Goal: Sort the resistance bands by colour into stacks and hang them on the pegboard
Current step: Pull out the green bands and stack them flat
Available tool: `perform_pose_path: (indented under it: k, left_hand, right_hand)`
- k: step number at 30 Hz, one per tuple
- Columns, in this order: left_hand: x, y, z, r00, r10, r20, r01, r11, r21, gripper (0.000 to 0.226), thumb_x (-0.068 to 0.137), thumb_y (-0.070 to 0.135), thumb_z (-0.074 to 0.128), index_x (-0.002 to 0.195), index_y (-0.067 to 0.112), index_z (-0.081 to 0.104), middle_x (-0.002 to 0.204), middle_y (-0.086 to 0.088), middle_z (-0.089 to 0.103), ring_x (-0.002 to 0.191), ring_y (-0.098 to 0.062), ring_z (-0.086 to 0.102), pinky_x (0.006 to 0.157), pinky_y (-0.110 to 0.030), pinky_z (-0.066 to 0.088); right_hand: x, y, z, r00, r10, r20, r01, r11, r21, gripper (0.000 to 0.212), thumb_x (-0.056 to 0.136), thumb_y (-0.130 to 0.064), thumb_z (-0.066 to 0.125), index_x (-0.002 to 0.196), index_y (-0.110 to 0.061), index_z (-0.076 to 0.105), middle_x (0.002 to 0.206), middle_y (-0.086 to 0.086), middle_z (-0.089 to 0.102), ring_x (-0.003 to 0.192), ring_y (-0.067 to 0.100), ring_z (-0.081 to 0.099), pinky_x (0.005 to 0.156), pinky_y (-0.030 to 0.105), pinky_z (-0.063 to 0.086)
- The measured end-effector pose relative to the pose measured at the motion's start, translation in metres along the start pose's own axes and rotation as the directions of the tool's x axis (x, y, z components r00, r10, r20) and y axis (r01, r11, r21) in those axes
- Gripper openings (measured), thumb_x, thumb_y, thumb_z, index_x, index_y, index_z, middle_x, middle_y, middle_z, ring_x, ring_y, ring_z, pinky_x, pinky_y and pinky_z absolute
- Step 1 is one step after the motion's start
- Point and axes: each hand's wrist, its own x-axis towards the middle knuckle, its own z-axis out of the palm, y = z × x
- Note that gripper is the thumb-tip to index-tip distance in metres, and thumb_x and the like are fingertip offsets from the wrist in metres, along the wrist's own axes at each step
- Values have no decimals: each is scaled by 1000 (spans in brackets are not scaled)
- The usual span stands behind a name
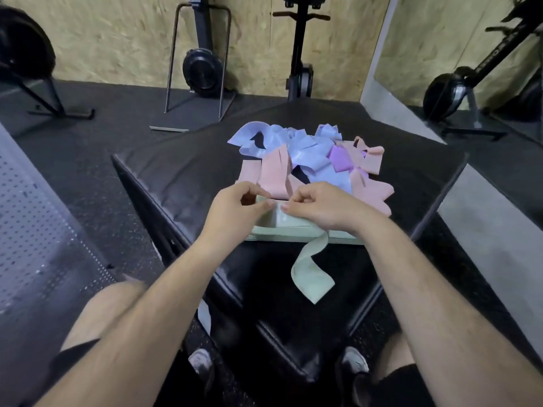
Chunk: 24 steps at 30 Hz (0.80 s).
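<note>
The black padded box lay under both hands and carried all the bands in view. The pegboard stood well off to the outside of the left hand; no band hung on the part of it that showed.

The unsorted pile sat just beyond the fingertips: blue bands farthest out, pink bands nearest the knuckles, and one purple band beyond the right hand.

The green stack lay directly beneath both palms, flat on the box.

A green tail trailed from under the right wrist back toward the person (whether it belonged to the pinched band could not be told).

Both hands met above the stack. Each pinched the top green band between thumb and forefinger, the other fingers curled in.

Progress, as judged: early.
1. Green: stack formed, top band being squared.
2. Blue, pink, purple: not yet separated.
3. Hanging: not begun.
</note>
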Motion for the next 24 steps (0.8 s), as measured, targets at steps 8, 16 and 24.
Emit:
perform_pose_path:
  k: [8, 16, 24]
  left_hand:
    - [36, -28, -9, 999, -39, 9, 38, 997, 66, 6, 84, 23, 79, 85, 20, 74, 64, 14, 56, 57, -3, 45, 56, -14, 38]
    - [47, -42, -12, 994, -103, 39, 93, 973, 210, 9, 83, 27, 78, 77, 23, 74, 69, 2, 64, 59, -2, 48, 57, -14, 39]
    - [36, -56, -12, 999, -38, -12, 39, 916, 399, 8, 85, 25, 75, 78, 26, 71, 82, 4, 57, 62, -3, 48, 62, -6, 37]
  right_hand:
    - [56, 18, 24, 1000, 1, 27, 0, 999, -55, 33, 90, -51, 68, 87, -18, 72, 63, -13, 56, 54, 0, 48, 59, 22, 38]
    - [81, 24, 32, 981, 47, 189, -27, 994, -106, 39, 92, -51, 66, 93, -12, 70, 46, -19, 47, 50, 4, 44, 52, 20, 35]
    - [82, 21, 44, 984, 63, 169, -38, 989, -143, 33, 87, -52, 69, 84, -19, 67, 53, -23, 54, 62, 5, 49, 60, 25, 36]
